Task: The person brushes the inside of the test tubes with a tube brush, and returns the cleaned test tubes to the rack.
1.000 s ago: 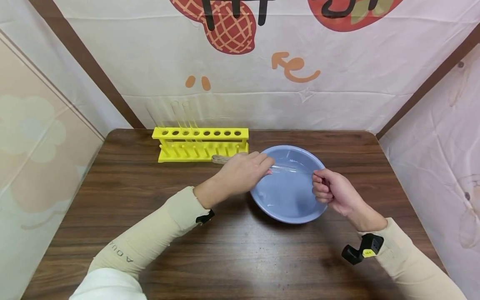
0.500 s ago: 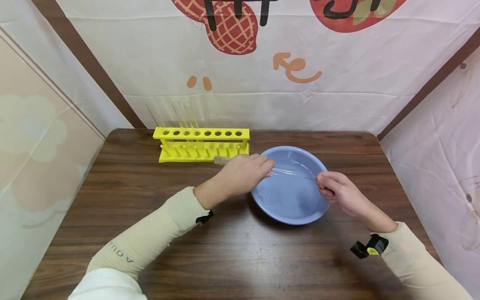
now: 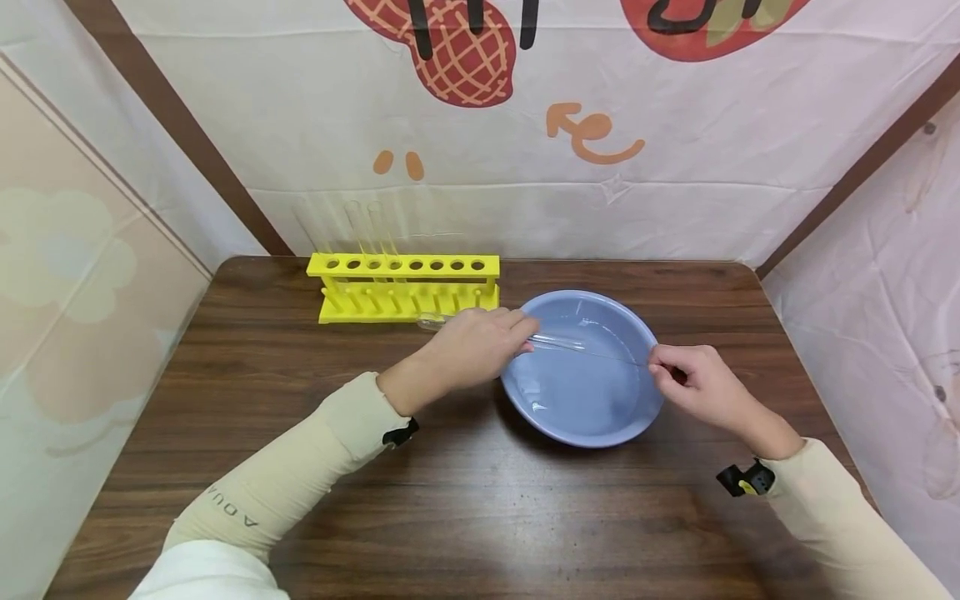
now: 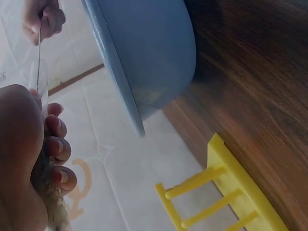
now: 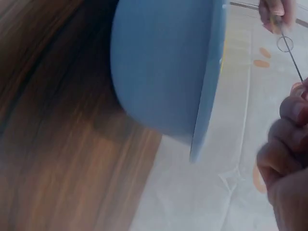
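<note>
at the centre of the head view, a left hand [image 3: 480,346] with fingers curled round a clear test tube [image 3: 558,342], slightly slanted and reaching over a blue basin [image 3: 577,439]. left of that grip, the tube's rounded end, in front of the lower edge of a yellow rack [image 3: 442,268]; right of it, the mouth, above the basin and facing the right hand [image 3: 701,387]. right of centre, at the basin's right rim, that right hand, narrow, thumb and fingers pinching a thin metal wire [image 3: 615,358], stretched straight into the tube. at lower left in the left wrist view, brownish bristles [image 4: 57,211] beside the curled fingers, seemingly inside the tube; at upper left, the wire leading from the tube's mouth to the right hand. at upper right in the right wrist view, the tube's mouth as a round ring, with the wire passing through. left of centre in the head view, the rack upright on a brown wood-grained bench [image 3: 480,517], with three clear tubes [image 3: 378,225] standing in its left half, the leftmost tilted outward. at lower left and lower right, pale sleeves [image 3: 277,475], with black devices [image 3: 759,477] at the wrists. across the top of the frame, a white printed cloth [image 3: 495,208] behind the bench.
</note>
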Motion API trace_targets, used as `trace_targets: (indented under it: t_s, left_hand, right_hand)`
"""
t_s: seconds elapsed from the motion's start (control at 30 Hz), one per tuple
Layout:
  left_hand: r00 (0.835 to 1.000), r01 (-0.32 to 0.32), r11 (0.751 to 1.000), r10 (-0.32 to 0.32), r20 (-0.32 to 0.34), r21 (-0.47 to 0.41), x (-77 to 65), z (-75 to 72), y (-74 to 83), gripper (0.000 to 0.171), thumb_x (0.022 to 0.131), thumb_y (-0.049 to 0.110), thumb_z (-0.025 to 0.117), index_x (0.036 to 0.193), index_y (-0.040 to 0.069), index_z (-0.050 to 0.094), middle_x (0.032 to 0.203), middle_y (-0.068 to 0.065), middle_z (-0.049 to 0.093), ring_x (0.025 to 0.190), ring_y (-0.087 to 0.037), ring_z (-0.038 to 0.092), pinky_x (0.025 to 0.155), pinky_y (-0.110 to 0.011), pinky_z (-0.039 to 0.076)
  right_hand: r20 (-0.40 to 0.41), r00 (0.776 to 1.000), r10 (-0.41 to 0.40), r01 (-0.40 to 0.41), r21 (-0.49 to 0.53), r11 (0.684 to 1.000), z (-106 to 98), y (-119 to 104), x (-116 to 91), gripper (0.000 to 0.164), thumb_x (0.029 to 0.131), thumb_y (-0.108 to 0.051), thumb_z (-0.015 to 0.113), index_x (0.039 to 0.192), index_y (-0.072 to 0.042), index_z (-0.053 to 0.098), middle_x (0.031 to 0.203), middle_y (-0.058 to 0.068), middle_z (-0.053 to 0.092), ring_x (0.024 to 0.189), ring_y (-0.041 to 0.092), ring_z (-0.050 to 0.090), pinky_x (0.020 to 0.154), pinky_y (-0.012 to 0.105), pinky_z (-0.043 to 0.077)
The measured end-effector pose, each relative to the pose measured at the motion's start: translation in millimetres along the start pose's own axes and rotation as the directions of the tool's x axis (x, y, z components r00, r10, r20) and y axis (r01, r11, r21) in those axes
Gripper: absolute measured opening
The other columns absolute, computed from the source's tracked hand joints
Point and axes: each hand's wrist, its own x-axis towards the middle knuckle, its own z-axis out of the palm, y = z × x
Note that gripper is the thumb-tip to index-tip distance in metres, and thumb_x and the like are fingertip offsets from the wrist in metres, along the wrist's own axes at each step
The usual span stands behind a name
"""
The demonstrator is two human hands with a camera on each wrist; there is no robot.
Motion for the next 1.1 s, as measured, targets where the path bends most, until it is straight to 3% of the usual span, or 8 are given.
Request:
trace_targets:
  t_s: [0.1,0.23,0.37,0.47,0.8,1.0,1.1]
  left_hand:
    - [1.0,-0.007,1.0,0.007,-0.007,-0.016,-1.2,0.3,-1.4,0.022,0.106,0.031,0.056,0.108,0.01,0.061,0.093,-0.003,0.065,0.083,-0.019,0.066,0.058,-0.032,0.052]
    - [1.0,0.0,1.0,-0.001,-0.015,-0.031,-2.7,0.2,-3.5,0.019,0.104,0.029,0.059,0.108,0.01,0.061,0.089,-0.002,0.063,0.08,-0.02,0.066,0.058,-0.034,0.052]
    - [1.0,-0.001,1.0,0.001,-0.01,-0.031,-3.7,0.5,-4.5,0.019,0.105,0.029,0.058,0.11,0.011,0.06,0.088,-0.002,0.062,0.079,-0.02,0.065,0.055,-0.033,0.051]
    - [1.0,0.002,1.0,-0.002,-0.008,-0.031,-4.6,0.4,-5.0,0.019,0.105,0.029,0.057,0.11,0.011,0.06,0.087,-0.001,0.062,0.078,-0.019,0.065,0.055,-0.033,0.05]
    - [0.999,0.004,0.999,-0.006,-0.037,-0.039,-10.3,-1.7,-8.4,0.018,0.104,0.027,0.06,0.111,0.011,0.062,0.086,0.0,0.062,0.075,-0.018,0.064,0.053,-0.033,0.05]
    - [0.999,0.006,0.999,-0.008,-0.047,-0.038,-14.9,-1.0,-12.5,0.021,0.105,0.028,0.059,0.116,0.01,0.063,0.088,-0.001,0.065,0.076,-0.019,0.066,0.053,-0.034,0.051]
    - [0.998,0.002,1.0,-0.004,-0.07,-0.029,-18.1,-1.1,-16.2,0.02,0.104,0.027,0.061,0.113,0.01,0.063,0.088,-0.002,0.066,0.078,-0.02,0.067,0.054,-0.035,0.052]
  right_hand:
    - [-0.022,0.994,-0.104,0.098,-0.198,0.975,-4,3,-2,0.02,0.086,-0.005,0.056,0.074,-0.021,0.054,0.065,-0.014,0.04,0.058,-0.002,0.036,0.05,0.016,0.03]
    - [-0.061,0.971,-0.233,0.185,-0.426,0.886,-10,8,-4,0.021,0.089,-0.017,0.045,0.068,-0.018,0.05,0.063,-0.012,0.039,0.056,0.002,0.035,0.047,0.02,0.03]
    - [-0.074,0.931,-0.358,0.264,-0.541,0.798,-15,12,-8,0.026,0.091,-0.015,0.04,0.065,-0.015,0.047,0.061,-0.009,0.038,0.053,0.004,0.032,0.044,0.021,0.027]
    - [-0.074,0.908,-0.412,0.297,-0.58,0.758,-19,13,-11,0.026,0.091,-0.013,0.041,0.066,-0.013,0.048,0.06,-0.007,0.04,0.051,0.007,0.033,0.042,0.024,0.028]
    - [-0.106,0.882,-0.46,0.295,-0.637,0.712,-30,7,-18,0.026,0.091,-0.009,0.042,0.066,-0.009,0.047,0.058,-0.004,0.036,0.049,0.009,0.028,0.042,0.024,0.022]
    - [-0.135,0.875,-0.464,0.278,-0.644,0.712,-36,5,-22,0.026,0.091,-0.009,0.042,0.065,-0.009,0.045,0.058,-0.004,0.035,0.049,0.01,0.028,0.041,0.026,0.021]
    - [-0.141,0.885,-0.444,0.256,-0.649,0.717,-42,6,-27,0.027,0.092,-0.008,0.042,0.065,-0.009,0.045,0.058,-0.004,0.035,0.049,0.01,0.029,0.041,0.026,0.023]
